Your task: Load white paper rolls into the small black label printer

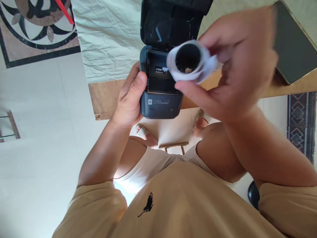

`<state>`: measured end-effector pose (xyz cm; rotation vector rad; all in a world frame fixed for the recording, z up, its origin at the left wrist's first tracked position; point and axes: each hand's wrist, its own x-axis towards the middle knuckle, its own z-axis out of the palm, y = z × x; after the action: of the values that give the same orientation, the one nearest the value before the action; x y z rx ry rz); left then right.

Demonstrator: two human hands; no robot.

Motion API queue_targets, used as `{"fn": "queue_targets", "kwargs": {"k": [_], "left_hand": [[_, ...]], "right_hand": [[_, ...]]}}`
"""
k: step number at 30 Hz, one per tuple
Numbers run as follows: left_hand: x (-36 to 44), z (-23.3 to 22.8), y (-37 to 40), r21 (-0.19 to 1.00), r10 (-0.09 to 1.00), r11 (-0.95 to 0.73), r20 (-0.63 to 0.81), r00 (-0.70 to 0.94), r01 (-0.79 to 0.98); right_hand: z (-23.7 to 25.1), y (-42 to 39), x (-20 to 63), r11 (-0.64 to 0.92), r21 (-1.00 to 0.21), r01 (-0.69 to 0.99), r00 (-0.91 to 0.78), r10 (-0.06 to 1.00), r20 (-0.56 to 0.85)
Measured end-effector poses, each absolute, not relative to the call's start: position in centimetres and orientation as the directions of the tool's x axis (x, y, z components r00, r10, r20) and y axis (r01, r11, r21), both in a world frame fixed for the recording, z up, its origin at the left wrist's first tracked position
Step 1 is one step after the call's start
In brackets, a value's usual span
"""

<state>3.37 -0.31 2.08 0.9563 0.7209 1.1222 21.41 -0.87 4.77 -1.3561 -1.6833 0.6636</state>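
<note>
My left hand [130, 99] grips the left side of a small dark blue-grey printer [159, 105], thumb on its edge. The printer's lid [168, 23] stands open, showing the dark paper bay [158, 77] with a small label inside. My right hand [235, 62] holds a white paper roll [189, 61] with a black core between thumb and fingers, just above and right of the bay. The roll's open end faces the camera. The hand is blurred.
The printer rests at the edge of a wooden table [104, 99] covered with a pale green cloth [106, 36]. A dark tablet or phone [294, 46] lies at the right. Below are my knees, a stool and white floor tiles with a patterned inlay [37, 29].
</note>
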Motion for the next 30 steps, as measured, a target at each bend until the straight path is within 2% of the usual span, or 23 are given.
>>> {"fn": "queue_targets", "kwargs": {"k": [1,3,5,7,12,16,20,25,27,30], "left_hand": [[3.3,2.2,-0.4,0.909,0.962,0.127,-0.016,0.272,-0.398],[3.1,2.2,-0.5,0.914,0.962,0.113,-0.003,0.274,-0.389],[2.7,1.8,-0.2,0.91,0.947,0.1,0.037,0.319,-0.403],[2.3,1.3,0.2,0.905,0.931,0.086,0.077,0.358,-0.417],[2.0,0.8,0.5,0.906,0.93,0.083,0.079,0.359,-0.415],[2.3,1.4,0.1,0.927,0.952,0.088,0.03,0.305,-0.366],[2.3,1.5,0.1,0.928,0.938,0.041,0.091,0.333,-0.37],[2.0,0.8,0.3,0.92,0.91,-0.003,0.164,0.38,-0.391],[1.8,0.4,0.5,0.923,0.9,-0.024,0.188,0.394,-0.385],[1.7,0.1,0.7,0.923,0.877,-0.071,0.239,0.417,-0.379]], "right_hand": [[5.0,-1.1,20.7,0.361,-0.751,0.552,-0.119,0.926,0.358],[5.5,-1.3,19.6,0.529,-0.517,0.673,-0.25,0.821,0.513],[5.7,-1.2,19.0,0.565,-0.325,0.758,-0.324,0.759,0.565],[5.6,-1.0,18.7,0.518,-0.263,0.814,-0.33,0.785,0.525],[5.0,-0.6,18.7,0.483,-0.259,0.836,-0.338,0.826,0.45],[4.8,-0.9,18.6,0.497,-0.242,0.833,-0.332,0.8,0.5],[4.8,-1.8,18.4,0.59,-0.241,0.77,-0.366,0.719,0.591],[4.5,-2.5,18.4,0.662,-0.189,0.726,-0.476,0.681,0.557],[4.5,-2.3,18.9,0.656,-0.219,0.722,-0.465,0.695,0.549],[4.6,-1.8,20.2,0.576,-0.329,0.748,-0.412,0.792,0.451]]}}
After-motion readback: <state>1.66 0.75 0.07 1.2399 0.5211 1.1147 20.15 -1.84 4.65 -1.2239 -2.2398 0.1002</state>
